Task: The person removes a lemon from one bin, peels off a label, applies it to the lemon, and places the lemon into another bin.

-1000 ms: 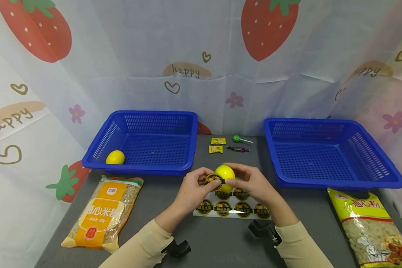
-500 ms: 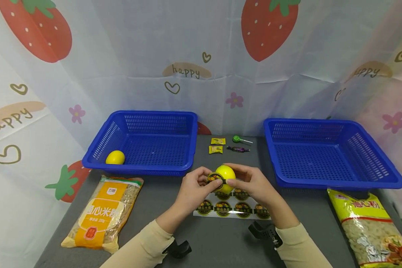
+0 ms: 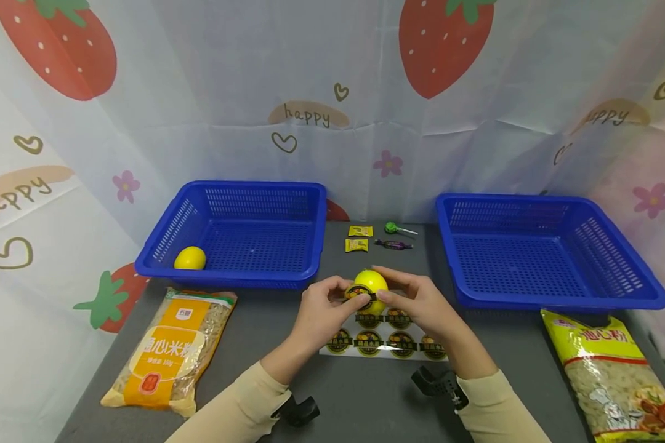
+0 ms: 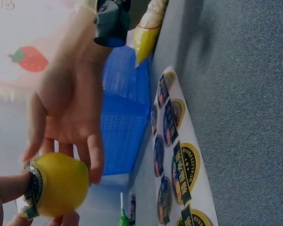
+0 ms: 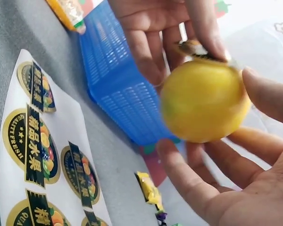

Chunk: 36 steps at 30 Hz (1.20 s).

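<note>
Between both hands, above a sheet of round stickers (image 3: 385,353), is a yellow lemon (image 3: 374,280). The right hand (image 3: 423,303) grips it from the right, with the thumb on the near side and fingers behind. A black-and-gold round fruit sticker (image 3: 360,291) lies against the lemon's left front. My left hand (image 3: 320,312) pinches this sticker, its thumb pressing the label toward the peel. In the left wrist view, the sticker (image 4: 36,190) overlaps the lemon (image 4: 63,183) at its edge. The right wrist view shows part of the sticker (image 5: 198,51) standing off the lemon (image 5: 205,101).
A blue basket (image 3: 255,280) at back left contains another lemon (image 3: 190,258). Another blue basket (image 3: 560,301) stands at back right. Small candies (image 3: 357,245) and a lollipop (image 3: 391,228) lie between them. Pasta bags flank the work area, left (image 3: 169,354) and right (image 3: 615,375).
The sticker has shifted slightly right and up over the lemon's front under the left thumb. Both hands otherwise keep nearly the same place.
</note>
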Each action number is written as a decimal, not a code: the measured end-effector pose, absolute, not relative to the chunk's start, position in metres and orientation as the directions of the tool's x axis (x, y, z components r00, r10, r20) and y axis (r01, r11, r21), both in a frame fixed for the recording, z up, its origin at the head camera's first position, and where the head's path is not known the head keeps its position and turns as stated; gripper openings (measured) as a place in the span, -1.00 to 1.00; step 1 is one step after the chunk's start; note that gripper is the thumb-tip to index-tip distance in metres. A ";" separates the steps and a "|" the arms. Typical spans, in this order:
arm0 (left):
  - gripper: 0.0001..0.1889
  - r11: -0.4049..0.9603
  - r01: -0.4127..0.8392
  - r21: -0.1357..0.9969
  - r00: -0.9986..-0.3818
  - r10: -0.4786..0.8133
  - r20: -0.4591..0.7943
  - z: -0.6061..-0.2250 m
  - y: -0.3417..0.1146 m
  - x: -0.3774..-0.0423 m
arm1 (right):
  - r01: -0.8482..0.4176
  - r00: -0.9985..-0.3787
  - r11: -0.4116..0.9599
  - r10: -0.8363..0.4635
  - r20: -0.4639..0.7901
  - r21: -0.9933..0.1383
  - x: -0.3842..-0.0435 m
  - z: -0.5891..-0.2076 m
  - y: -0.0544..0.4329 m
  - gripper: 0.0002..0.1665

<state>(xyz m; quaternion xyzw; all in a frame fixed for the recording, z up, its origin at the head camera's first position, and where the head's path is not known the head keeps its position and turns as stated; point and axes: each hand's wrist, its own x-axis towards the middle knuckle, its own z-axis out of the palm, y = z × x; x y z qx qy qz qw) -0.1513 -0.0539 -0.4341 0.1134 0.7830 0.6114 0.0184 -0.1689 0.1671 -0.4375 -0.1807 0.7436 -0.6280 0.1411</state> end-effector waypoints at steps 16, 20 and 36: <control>-0.75 0.286 0.102 0.953 -0.989 0.135 0.065 -0.434 -0.054 -0.152 | -0.119 -0.895 0.211 -0.445 0.012 -0.970 -0.167 -0.437 0.163 -0.35; -0.75 0.292 0.089 0.952 -0.991 0.118 0.056 -0.434 -0.054 -0.153 | -0.124 -0.890 0.188 -0.454 0.026 -0.974 -0.167 -0.438 0.164 -0.36; -0.80 0.272 0.088 0.958 -0.995 0.072 0.071 -0.426 -0.054 -0.152 | -0.088 -0.873 0.062 -0.486 0.047 -0.994 -0.166 -0.444 0.167 -0.37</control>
